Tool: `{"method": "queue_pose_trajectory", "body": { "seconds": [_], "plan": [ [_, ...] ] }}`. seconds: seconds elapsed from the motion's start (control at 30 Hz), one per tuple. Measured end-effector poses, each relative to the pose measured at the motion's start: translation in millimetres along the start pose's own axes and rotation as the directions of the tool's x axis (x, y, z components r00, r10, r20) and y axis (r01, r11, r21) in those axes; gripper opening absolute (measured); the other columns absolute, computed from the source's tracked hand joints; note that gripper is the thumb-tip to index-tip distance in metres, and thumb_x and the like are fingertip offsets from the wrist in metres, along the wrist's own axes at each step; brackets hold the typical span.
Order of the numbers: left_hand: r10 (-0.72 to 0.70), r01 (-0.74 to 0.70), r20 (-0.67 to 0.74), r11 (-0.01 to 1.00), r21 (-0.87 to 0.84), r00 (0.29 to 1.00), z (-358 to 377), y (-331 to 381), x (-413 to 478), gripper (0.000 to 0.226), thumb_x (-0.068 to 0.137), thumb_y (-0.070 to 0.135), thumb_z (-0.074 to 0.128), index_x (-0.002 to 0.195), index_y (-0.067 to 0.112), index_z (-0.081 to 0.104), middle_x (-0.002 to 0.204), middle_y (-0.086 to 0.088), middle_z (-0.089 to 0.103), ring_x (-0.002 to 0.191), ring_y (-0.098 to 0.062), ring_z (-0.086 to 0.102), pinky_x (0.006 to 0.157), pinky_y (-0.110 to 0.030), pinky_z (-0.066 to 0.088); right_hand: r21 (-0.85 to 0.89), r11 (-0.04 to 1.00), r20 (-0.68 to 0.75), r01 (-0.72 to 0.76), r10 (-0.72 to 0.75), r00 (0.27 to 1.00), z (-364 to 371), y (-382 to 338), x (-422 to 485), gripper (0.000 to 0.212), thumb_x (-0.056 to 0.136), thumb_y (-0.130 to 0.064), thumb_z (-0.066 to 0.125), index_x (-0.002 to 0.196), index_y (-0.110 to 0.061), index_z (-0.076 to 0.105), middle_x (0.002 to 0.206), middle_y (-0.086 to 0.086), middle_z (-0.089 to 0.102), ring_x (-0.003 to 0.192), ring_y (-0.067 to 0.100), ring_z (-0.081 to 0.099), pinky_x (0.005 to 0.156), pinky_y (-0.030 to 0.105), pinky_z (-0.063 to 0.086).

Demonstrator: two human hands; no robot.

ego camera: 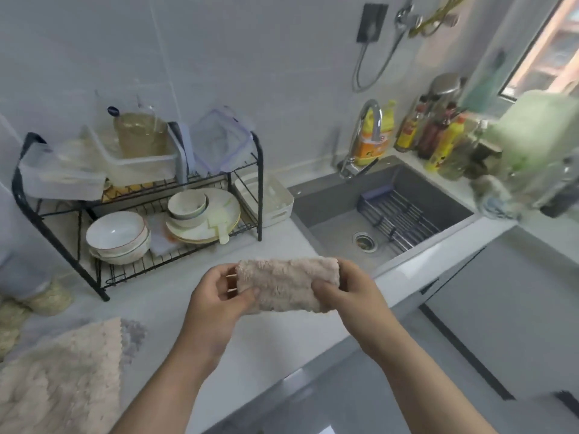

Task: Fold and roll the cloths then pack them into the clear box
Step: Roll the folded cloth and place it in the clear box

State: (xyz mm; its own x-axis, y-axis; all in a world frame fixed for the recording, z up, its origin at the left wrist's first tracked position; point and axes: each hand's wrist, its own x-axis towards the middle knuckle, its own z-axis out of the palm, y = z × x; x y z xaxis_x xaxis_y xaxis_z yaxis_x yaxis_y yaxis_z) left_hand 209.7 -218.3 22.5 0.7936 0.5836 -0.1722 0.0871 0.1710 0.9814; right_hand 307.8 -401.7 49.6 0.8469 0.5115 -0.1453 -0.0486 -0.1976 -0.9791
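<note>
The person holds a thick, folded beige fluffy cloth [288, 285] in the air above the front edge of the white countertop [175, 296]. The left hand [216, 297] pinches one end and the right hand [346, 291] grips the other. More beige fluffy cloths [62, 374] lie heaped at the near left. Behind the hands, a black wire dish rack [141, 255] loaded with white bowls [117, 234] stands beside the grey sink [338, 211]. Far right is a blurred clear container [542, 183].
</note>
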Motion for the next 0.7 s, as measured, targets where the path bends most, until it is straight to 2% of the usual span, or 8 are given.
{"method": "queue_pose_trajectory", "body": {
  "seconds": [0.07, 0.13, 0.23, 0.3, 0.37, 0.47, 0.6, 0.7],
  "plan": [
    [0.044, -0.040, 0.084, 0.998, -0.050, 0.995, 34.7, 20.3, -0.3, 0.032, 0.082, -0.008, 0.066, 0.103, 0.015, 0.061, 0.096, -0.007, 0.074, 0.090, -0.024, 0.069, 0.071, -0.034, 0.054, 0.047, 0.997, -0.083, 0.057, -0.053, 0.995, -34.1, -18.3, -13.1, 0.025, 0.087, -0.011, 0.064, 0.109, -0.022, 0.064, 0.099, 0.006, 0.072, 0.089, 0.021, 0.069, 0.069, 0.029, 0.054],
    [0.083, -0.069, 0.179, 0.994, -0.081, 0.980, 74.9, 40.8, -0.9, 0.034, 0.080, -0.007, 0.068, 0.106, 0.014, 0.061, 0.098, -0.008, 0.073, 0.091, -0.025, 0.069, 0.072, -0.035, 0.056, 0.112, 0.984, -0.199, 0.136, -0.112, 0.974, -72.5, -34.9, -28.4, 0.027, 0.090, -0.004, 0.063, 0.111, -0.022, 0.062, 0.100, 0.008, 0.072, 0.088, 0.023, 0.069, 0.068, 0.030, 0.054],
    [0.138, -0.117, 0.322, 0.989, -0.085, 0.937, 140.8, 69.5, -9.6, 0.041, 0.075, 0.000, 0.073, 0.112, 0.012, 0.061, 0.104, -0.010, 0.072, 0.100, -0.029, 0.068, 0.083, -0.042, 0.056, 0.148, 0.964, -0.368, 0.222, -0.155, 0.917, -131.8, -53.9, -55.1, 0.027, 0.091, -0.004, 0.062, 0.110, -0.024, 0.061, 0.097, 0.010, 0.072, 0.082, 0.022, 0.070, 0.063, 0.027, 0.053],
    [0.180, -0.153, 0.387, 0.983, -0.100, 0.904, 186.0, 85.4, -19.9, 0.038, 0.078, -0.003, 0.072, 0.110, 0.014, 0.062, 0.103, -0.008, 0.072, 0.100, -0.027, 0.068, 0.087, -0.044, 0.055, 0.161, 0.945, -0.449, 0.286, -0.188, 0.873, -171.8, -63.1, -75.8, 0.026, 0.093, -0.003, 0.059, 0.111, -0.021, 0.061, 0.099, 0.012, 0.072, 0.083, 0.023, 0.070, 0.065, 0.028, 0.055],
    [0.213, -0.184, 0.456, 0.977, -0.108, 0.864, 228.3, 98.3, -33.9, 0.035, 0.080, -0.005, 0.069, 0.108, 0.016, 0.063, 0.102, -0.007, 0.073, 0.099, -0.026, 0.069, 0.087, -0.042, 0.055, 0.171, 0.929, -0.522, 0.328, -0.197, 0.830, -206.7, -69.0, -99.0, 0.026, 0.092, -0.005, 0.059, 0.113, -0.021, 0.062, 0.101, 0.012, 0.072, 0.088, 0.026, 0.071, 0.071, 0.033, 0.056],
    [0.241, -0.198, 0.565, 0.971, -0.137, 0.789, 285.7, 108.6, -56.9, 0.035, 0.081, -0.004, 0.070, 0.109, 0.015, 0.063, 0.104, -0.009, 0.073, 0.101, -0.029, 0.068, 0.090, -0.046, 0.054, 0.164, 0.907, -0.628, 0.388, -0.207, 0.750, -254.6, -70.8, -135.5, 0.027, 0.092, -0.006, 0.061, 0.112, -0.023, 0.062, 0.102, 0.009, 0.073, 0.090, 0.024, 0.070, 0.069, 0.029, 0.055],
    [0.242, -0.188, 0.680, 0.970, -0.154, 0.692, 352.8, 105.9, -91.1, 0.046, 0.069, 0.013, 0.077, 0.112, 0.014, 0.063, 0.107, -0.011, 0.072, 0.104, -0.030, 0.067, 0.095, -0.053, 0.050, 0.122, 0.896, -0.747, 0.427, -0.201, 0.634, -306.2, -59.2, -180.7, 0.030, 0.091, 0.000, 0.060, 0.111, -0.022, 0.062, 0.100, 0.007, 0.073, 0.086, 0.019, 0.068, 0.070, 0.028, 0.054],
    [0.211, -0.151, 0.749, 0.977, -0.149, 0.628, 394.3, 99.6, -112.9, 0.055, 0.064, 0.016, 0.077, 0.116, 0.013, 0.061, 0.107, -0.011, 0.072, 0.104, -0.030, 0.067, 0.097, -0.054, 0.049, 0.105, 0.899, -0.811, 0.425, -0.170, 0.560, -335.3, -46.7, -210.4, 0.031, 0.091, 0.001, 0.060, 0.111, -0.023, 0.063, 0.099, 0.008, 0.073, 0.089, 0.023, 0.068, 0.075, 0.035, 0.053]
  ]
}}
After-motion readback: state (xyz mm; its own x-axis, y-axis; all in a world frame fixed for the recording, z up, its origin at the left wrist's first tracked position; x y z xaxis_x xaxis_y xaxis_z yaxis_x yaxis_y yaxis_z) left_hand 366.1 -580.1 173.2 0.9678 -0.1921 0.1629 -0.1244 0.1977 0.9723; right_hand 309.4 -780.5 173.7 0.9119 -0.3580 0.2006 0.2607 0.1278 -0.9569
